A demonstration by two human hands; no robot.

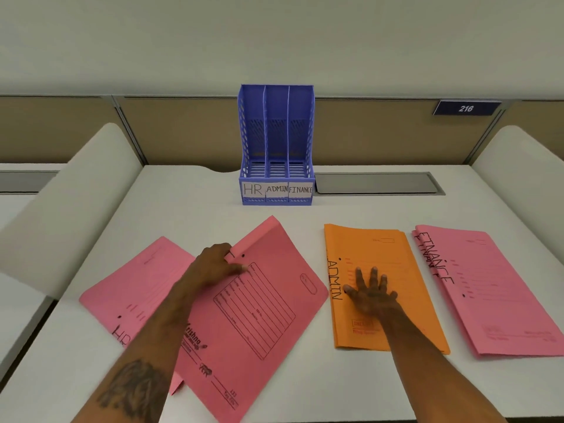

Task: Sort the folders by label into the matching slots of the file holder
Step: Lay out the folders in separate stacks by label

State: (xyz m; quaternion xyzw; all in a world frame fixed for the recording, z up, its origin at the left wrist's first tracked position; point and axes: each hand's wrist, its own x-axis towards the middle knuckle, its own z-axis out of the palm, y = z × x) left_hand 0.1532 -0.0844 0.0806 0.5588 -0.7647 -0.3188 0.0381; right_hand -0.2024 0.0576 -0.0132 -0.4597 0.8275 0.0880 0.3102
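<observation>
Folders lie in three groups across the near half of the white counter (195, 206), in front of one blue file holder (276, 148). That holder stands upright at the back centre and has three slots, labelled from left to right HR, ADMIN and FINANCE; all three slots look empty.

On the left are two pink folders. The lower pink folder (143, 288) lies flat with "HR" written near its close edge, partly hidden under the forearm. The upper pink folder (259, 303) overlaps it and shows a printed form on its face; its far left edge is raised off the counter. The left hand (218, 265) grips that raised edge, thumb on the printed face and fingers curled behind it.

In the middle lies one orange stack (384, 288) marked "ADMIN" along its left edge; layered edges suggest more than one folder, but I cannot count them. The right hand (370, 293) rests flat on it, palm down, fingers spread, holding nothing.

On the right lies a pink stack (494, 294) with "FINANCE" showing twice, on offset edges, so at least two folders sit there. It lies just beside the orange stack without touching it.

One number plate (466, 108) reading 216 hangs on the partition behind.
</observation>
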